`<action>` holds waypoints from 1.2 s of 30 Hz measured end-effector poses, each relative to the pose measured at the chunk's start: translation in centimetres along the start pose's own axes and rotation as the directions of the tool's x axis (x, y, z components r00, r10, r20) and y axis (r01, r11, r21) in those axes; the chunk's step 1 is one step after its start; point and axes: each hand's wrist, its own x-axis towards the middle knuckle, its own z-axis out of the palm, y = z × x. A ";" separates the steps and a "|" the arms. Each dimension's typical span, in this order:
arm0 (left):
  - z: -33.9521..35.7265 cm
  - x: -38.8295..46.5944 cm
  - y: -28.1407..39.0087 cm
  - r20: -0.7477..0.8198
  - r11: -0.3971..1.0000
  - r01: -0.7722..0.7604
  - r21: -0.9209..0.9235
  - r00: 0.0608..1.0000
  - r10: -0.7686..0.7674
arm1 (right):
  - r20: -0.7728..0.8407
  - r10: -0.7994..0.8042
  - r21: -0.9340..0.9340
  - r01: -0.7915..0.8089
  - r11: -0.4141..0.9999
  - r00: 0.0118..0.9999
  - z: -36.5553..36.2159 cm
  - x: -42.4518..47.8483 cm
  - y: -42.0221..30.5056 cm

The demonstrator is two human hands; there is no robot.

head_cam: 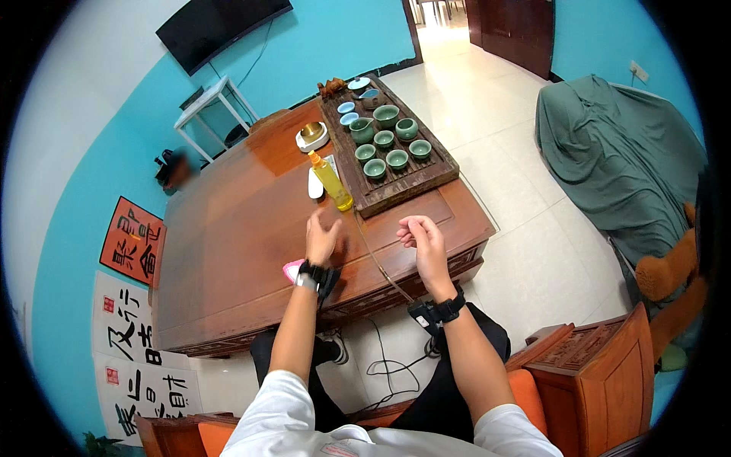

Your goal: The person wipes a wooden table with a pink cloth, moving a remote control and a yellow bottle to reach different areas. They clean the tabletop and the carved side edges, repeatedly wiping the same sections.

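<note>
My left hand (322,235) hovers over the wooden table (228,240), fingers apart and slightly blurred, holding nothing. Just beyond it stands a clear bottle of yellow liquid (332,184) with an orange top. Near the front edge of the table, my right hand (421,237) is raised with its fingers curled loosely; whether something small lies between them cannot be told. A pink and white item (292,271) is partly hidden behind my left wrist. The slatted wooden tea tray (400,191) carries several green cups, among them one cup (374,168), and a green pitcher (361,131).
A brass-coloured bowl (312,132) sits on a white dish, with a white object (315,184) nearer. A thin hose (374,258) runs from the tray over the table's front edge. Black cables (394,371) lie on the floor. A carved wooden chair (588,365) stands at right.
</note>
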 end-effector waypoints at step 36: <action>-3.6 -20.0 13.0 0.786 -0.271 0.762 -0.588 0.617 0.028 | -0.121 0.089 -0.052 -0.096 0.994 0.989 -3.0 1.4 -0.3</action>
